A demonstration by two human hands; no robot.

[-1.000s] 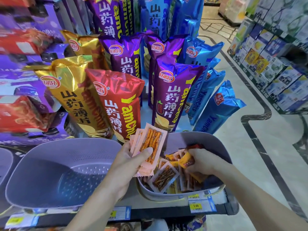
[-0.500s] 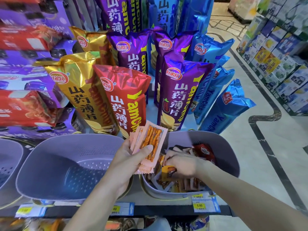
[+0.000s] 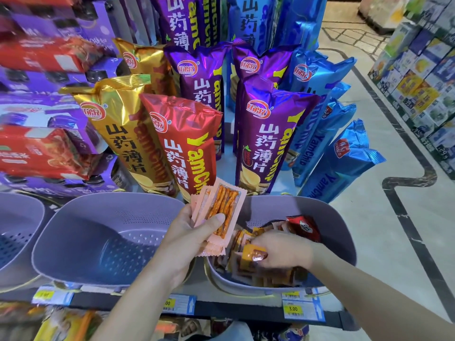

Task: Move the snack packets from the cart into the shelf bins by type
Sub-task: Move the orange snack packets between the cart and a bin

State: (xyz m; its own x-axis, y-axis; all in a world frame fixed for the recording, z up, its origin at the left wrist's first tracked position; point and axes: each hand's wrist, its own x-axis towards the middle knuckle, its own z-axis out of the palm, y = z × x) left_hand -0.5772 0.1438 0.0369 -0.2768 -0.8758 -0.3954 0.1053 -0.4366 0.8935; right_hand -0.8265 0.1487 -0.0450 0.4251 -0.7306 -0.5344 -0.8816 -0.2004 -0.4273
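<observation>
snack packets (image 3: 218, 215) | clamped between left hand (image 3: 189, 233) fingers and thumb | right hand (image 3: 283, 249) fingers grip orange packet (image 3: 252, 254) in bin (image 3: 341, 217)

Both arms are bare as far as they show, down to the left hand (image 3: 194, 232) just left of the packet-filled grey bin (image 3: 341, 232) and the right hand (image 3: 283, 249) inside it. Below that bin shows a patch of pale blue-grey cloth (image 3: 231, 332); whether it is worn cannot be told.

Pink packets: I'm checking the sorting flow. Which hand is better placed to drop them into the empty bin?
Left. The left hand grips the pink packets right beside the empty bin, while the right hand pinches an orange packet down in the right bin.
</observation>
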